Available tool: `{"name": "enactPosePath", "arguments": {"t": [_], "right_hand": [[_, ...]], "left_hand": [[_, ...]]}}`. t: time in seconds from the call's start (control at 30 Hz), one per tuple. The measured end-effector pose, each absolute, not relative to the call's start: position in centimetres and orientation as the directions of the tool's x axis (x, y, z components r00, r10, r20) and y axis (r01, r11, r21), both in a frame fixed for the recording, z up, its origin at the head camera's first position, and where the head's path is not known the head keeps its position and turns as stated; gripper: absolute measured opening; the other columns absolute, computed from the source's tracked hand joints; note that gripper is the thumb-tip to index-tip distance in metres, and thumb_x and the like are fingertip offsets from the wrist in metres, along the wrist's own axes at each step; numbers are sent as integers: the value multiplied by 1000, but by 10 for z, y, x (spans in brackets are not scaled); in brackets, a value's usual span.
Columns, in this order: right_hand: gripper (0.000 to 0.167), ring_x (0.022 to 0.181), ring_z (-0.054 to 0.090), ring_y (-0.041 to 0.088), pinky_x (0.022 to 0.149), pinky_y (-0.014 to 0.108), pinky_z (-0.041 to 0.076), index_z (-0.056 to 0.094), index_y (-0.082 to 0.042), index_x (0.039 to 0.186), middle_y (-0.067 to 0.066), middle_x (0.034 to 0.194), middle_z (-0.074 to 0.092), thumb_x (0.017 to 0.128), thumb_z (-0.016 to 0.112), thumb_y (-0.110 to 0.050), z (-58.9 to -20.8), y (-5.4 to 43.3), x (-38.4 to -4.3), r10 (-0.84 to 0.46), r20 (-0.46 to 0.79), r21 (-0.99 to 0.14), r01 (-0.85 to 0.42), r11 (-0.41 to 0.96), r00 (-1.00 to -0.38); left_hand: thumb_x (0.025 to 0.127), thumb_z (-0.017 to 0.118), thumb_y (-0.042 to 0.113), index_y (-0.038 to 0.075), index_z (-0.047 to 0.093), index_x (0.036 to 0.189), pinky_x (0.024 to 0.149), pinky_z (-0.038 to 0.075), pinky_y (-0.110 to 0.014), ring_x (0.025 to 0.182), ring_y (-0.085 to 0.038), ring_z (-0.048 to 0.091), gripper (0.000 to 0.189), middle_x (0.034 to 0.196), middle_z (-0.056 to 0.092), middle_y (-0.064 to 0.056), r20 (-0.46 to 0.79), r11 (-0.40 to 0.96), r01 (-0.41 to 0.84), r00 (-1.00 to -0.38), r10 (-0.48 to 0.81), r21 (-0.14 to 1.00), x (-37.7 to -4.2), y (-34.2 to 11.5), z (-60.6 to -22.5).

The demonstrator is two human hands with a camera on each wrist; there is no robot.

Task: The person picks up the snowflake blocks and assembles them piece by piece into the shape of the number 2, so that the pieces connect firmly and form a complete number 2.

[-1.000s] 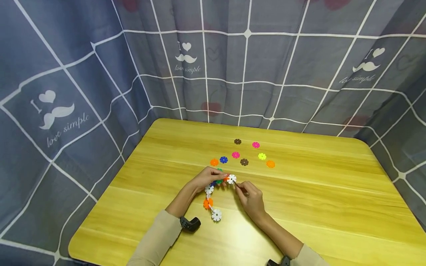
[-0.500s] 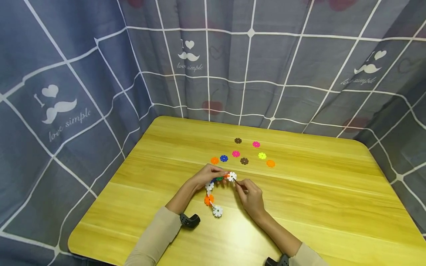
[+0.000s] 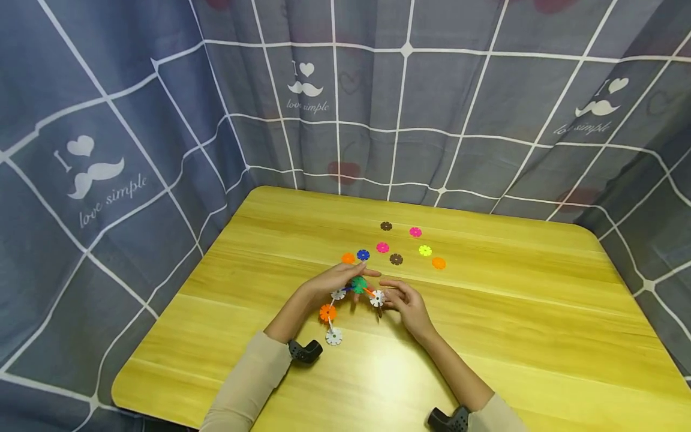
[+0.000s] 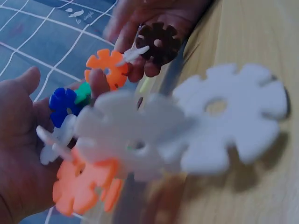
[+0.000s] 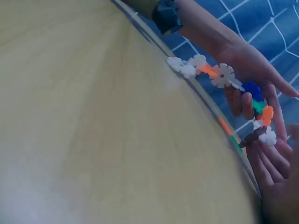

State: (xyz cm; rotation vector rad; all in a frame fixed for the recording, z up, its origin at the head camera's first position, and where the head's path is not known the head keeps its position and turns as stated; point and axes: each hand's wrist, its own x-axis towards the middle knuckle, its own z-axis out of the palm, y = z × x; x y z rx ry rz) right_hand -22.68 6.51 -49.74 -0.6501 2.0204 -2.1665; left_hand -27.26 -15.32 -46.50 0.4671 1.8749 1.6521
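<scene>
A chain of notched plastic snowflake discs hangs between both hands. In the head view its green disc lies at my left hand, which cradles the chain on loosely spread fingers. From there an orange disc and a white end disc trail toward me. At the other end, a white disc carries a brown disc, slotted in at an angle. My right hand supports this end, its extended fingers against the brown disc. A blue disc rests near the left palm in the left wrist view.
Several loose discs lie farther back on the wooden table: orange, yellow, pink, blue and brown among them. A grey-blue grid-patterned curtain hangs behind and beside the table.
The left fingers have loosened from their pinch, exposing the green disc. The right fingers have spread from their pinch on the brown disc. The chain's trailing end has swung left.
</scene>
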Motion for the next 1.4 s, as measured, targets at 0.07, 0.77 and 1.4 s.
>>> {"name": "enactPosePath", "arguments": {"t": [0.07, 0.77, 1.4], "right_hand": [[30, 83, 65, 24, 75, 38, 53, 50, 15, 118, 32, 97, 61, 92, 52, 2, -502, 66, -230, -382, 239, -971, -215, -105, -893], [31, 69, 63, 13, 65, 26, 53, 53, 15, 113, 2, 81, 69, 88, 61, -2, -511, 78, -244, -7, 166, -935, -155, -318, -986], [30, 64, 60, 13, 60, 24, 52, 53, 9, 116, 2, 72, 63, 93, 55, -10, -512, 79, -245, -11, 126, -940, -116, -321, -992]], "left_hand": [[96, 32, 54, 17, 47, 136, 86, 43, -43, 69, -31, 58, 57, 103, 65, -13, -194, 157, -122, -760, 621, 980, -273, -152, -463], [98, 34, 46, -4, 39, 130, 86, 48, -39, 101, -34, 60, 59, 123, 50, -30, -102, -88, -195, -788, 607, 977, -287, -173, -488], [97, 49, 19, -5, 39, 132, 77, 51, -33, 84, -24, 64, 43, 121, 51, -32, -121, -78, -209, -789, 602, 975, -286, -171, -488]]}}
